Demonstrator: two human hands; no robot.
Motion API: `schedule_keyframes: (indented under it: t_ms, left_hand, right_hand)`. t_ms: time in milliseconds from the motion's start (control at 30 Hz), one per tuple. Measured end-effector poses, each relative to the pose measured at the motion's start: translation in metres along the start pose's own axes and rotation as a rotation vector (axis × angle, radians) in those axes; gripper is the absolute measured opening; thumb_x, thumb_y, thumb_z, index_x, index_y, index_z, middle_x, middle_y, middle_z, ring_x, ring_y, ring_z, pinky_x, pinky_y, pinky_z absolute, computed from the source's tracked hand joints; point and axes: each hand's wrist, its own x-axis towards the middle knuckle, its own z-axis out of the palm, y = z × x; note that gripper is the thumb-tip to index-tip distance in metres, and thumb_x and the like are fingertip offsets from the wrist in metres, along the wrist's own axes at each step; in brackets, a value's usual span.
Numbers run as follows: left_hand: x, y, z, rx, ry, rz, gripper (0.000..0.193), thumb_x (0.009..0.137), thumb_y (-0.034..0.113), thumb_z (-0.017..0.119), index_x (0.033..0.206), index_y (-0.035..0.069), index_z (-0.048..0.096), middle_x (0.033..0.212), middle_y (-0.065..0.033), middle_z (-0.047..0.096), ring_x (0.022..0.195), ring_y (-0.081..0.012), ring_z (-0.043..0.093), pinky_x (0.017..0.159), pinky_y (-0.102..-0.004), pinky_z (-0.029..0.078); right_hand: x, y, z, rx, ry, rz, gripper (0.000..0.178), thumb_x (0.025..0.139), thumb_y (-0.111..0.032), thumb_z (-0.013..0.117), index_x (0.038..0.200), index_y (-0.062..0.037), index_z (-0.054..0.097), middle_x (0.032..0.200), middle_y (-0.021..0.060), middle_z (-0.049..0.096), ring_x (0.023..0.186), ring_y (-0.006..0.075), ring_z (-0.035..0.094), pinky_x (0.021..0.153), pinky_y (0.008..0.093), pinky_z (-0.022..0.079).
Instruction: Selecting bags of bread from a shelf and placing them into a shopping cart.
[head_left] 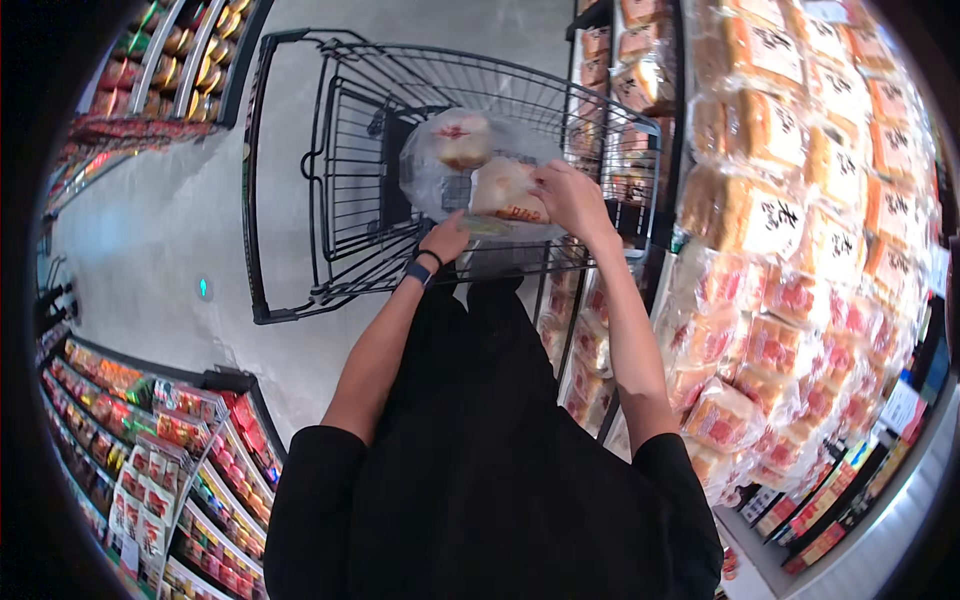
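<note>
A shopping cart [345, 150] with dark wire sides stands in front of me. In it lies a clear plastic bag [420, 150], spread wide, with a round packaged bun [462, 142] in its far part. My right hand [572, 200] grips the right edge of a white and tan bread package [505, 188] at the bag's near side. At the bag's near left edge, my left hand [446, 238] has its fingers closed on the plastic; the fingertips are partly hidden. Something greenish shows under the bread package, too blurred to name.
To the right rises a tall display of bagged bread loaves [765, 215], with smaller red-labelled packs [725, 415] lower down. Shelves of packaged goods [200, 490] stand at the near left, and another shelf [180, 60] at the far left. Grey floor [170, 230] lies between them.
</note>
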Motion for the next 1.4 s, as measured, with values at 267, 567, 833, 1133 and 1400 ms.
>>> schedule_keyframes:
  t_ms: [267,567,833,1133,1400]
  left_hand:
    - [0.028,-0.006,-0.010,0.449,0.017,-0.296,0.077,0.089,0.038,0.054,0.156,0.007,0.031,0.132,-0.0225,0.064,0.117,-0.0370,0.065,0.097,-0.0478,0.051]
    - [-0.007,0.012,-0.032,0.406,0.100,-0.050,0.035,0.087,0.029,0.058,0.108,0.002,0.067,0.116,-0.0259,0.067,0.100,-0.0438,0.068,0.091,-0.0524,0.054]
    - [-0.012,0.024,-0.055,0.339,-0.009,-0.042,0.039,0.094,0.030,0.056,0.122,0.004,0.063,0.110,-0.0252,0.070,0.105,-0.0424,0.066,0.093,-0.0500,0.053]
    - [-0.012,0.027,-0.041,0.324,0.032,0.102,0.048,0.091,0.029,0.057,0.134,0.007,0.056,0.115,-0.0232,0.070,0.107,-0.0424,0.066,0.092,-0.0525,0.052]
    - [-0.028,0.078,-0.002,0.346,-0.148,0.305,0.043,0.096,0.027,0.056,0.131,0.002,0.058,0.124,-0.0226,0.066,0.116,-0.0417,0.061,0.100,-0.0472,0.049]
  right_hand:
    - [0.055,0.058,0.160,-0.174,-0.108,0.051,0.014,0.088,-0.020,0.068,0.097,-0.0091,0.068,0.106,0.0117,0.066,0.092,0.0371,0.068,0.073,0.0492,0.056]
    - [0.092,0.063,0.239,-0.272,-0.192,0.054,0.011,0.086,-0.015,0.065,0.094,-0.0082,0.068,0.104,0.0133,0.063,0.088,0.0354,0.071,0.071,0.0494,0.057]
    - [0.093,0.059,0.272,-0.309,-0.175,0.054,0.017,0.086,-0.011,0.062,0.100,-0.0027,0.064,0.109,0.0139,0.060,0.081,0.0331,0.072,0.069,0.0474,0.057]
    - [0.043,0.042,0.217,0.125,0.015,0.234,0.035,0.085,-0.001,0.060,0.120,-0.0057,0.059,0.127,0.0179,0.053,0.103,0.0409,0.065,0.082,0.0497,0.056]
    - [-0.101,0.058,0.108,0.438,0.442,0.431,0.027,0.087,0.001,0.057,0.113,-0.0027,0.065,0.120,0.0189,0.059,0.104,0.0383,0.062,0.088,0.0419,0.052]
